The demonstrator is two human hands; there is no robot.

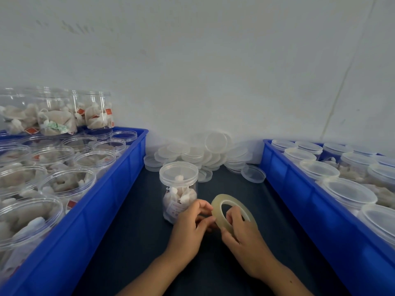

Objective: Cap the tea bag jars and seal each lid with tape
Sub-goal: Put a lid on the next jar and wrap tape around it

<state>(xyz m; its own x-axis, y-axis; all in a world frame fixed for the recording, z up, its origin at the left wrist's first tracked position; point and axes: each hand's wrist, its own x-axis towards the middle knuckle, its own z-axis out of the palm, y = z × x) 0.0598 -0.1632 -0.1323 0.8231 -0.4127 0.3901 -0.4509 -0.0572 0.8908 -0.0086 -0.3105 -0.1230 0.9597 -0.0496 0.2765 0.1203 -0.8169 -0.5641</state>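
A clear jar of tea bags (pixel 179 190) stands upright on the dark table (pixel 136 236), with a clear lid (pixel 179 173) on its top. Just right of it, my right hand (pixel 245 238) grips a roll of clear tape (pixel 233 210), fingers through its hole. My left hand (pixel 190 227) is next to the jar's base and pinches at the left edge of the roll. Whether a tape end is pulled free is too small to tell.
A blue crate (pixel 111 195) on the left holds several open jars of tea bags, with more jars stacked behind. A blue crate (pixel 299 199) on the right holds several capped jars. A pile of loose clear lids (pixel 205 152) lies against the white wall.
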